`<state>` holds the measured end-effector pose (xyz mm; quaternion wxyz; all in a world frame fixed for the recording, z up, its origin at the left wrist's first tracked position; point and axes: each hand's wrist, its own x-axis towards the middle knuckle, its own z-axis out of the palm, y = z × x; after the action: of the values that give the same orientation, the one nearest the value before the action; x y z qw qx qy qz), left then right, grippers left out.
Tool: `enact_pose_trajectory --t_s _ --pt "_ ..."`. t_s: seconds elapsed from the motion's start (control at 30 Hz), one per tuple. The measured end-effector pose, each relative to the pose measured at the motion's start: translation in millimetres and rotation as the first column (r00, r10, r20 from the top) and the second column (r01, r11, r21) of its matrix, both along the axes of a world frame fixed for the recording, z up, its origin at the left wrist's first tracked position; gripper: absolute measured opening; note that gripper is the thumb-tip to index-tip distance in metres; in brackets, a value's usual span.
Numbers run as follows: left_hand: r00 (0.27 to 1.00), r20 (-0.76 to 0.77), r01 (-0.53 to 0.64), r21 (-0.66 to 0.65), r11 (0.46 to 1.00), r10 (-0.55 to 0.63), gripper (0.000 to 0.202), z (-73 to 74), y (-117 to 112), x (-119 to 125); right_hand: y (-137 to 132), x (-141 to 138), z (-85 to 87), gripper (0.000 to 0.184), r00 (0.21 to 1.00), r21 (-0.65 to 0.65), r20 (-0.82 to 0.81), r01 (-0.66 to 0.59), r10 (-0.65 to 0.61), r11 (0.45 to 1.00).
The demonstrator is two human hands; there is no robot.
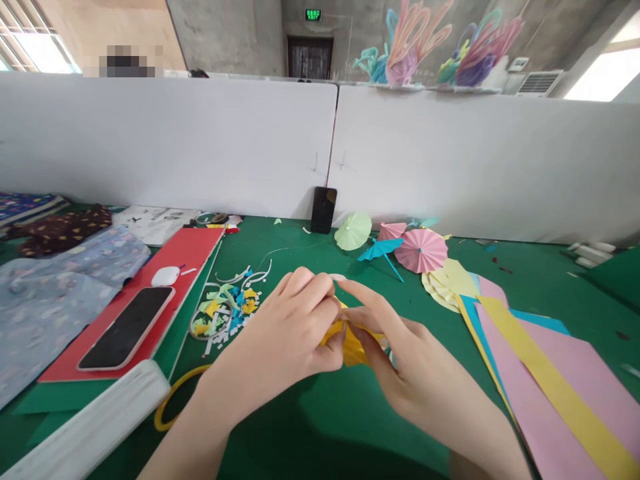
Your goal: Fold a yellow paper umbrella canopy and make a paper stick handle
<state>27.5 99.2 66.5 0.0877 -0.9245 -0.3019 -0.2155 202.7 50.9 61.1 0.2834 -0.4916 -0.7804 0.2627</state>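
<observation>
Over the middle of the green table, my left hand is closed with its thumb and fingers pinching a piece of folded yellow paper. My right hand grips the same paper from the other side, thumb and fingertips meeting close to the left ones. Much of the paper is hidden behind the fingers, so its full shape does not show. Beyond the hands lie small paper umbrellas: a pale green one, a blue one tipped on its stick, and a pink one.
Paper scraps lie left of my hands, near a yellow tape ring. A phone rests on a red board. Another phone leans on the white partition. Coloured paper sheets spread at the right.
</observation>
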Motion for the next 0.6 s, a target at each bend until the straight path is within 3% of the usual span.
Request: enact_pose_trajectory --t_s 0.6 --pt "0.987 -0.161 0.001 0.027 1.000 0.004 0.011 0.4 -3.7 1.3 -0.3 1.3 0.3 0.080 0.994 0.001 0.112 0.012 -0.012 1.000"
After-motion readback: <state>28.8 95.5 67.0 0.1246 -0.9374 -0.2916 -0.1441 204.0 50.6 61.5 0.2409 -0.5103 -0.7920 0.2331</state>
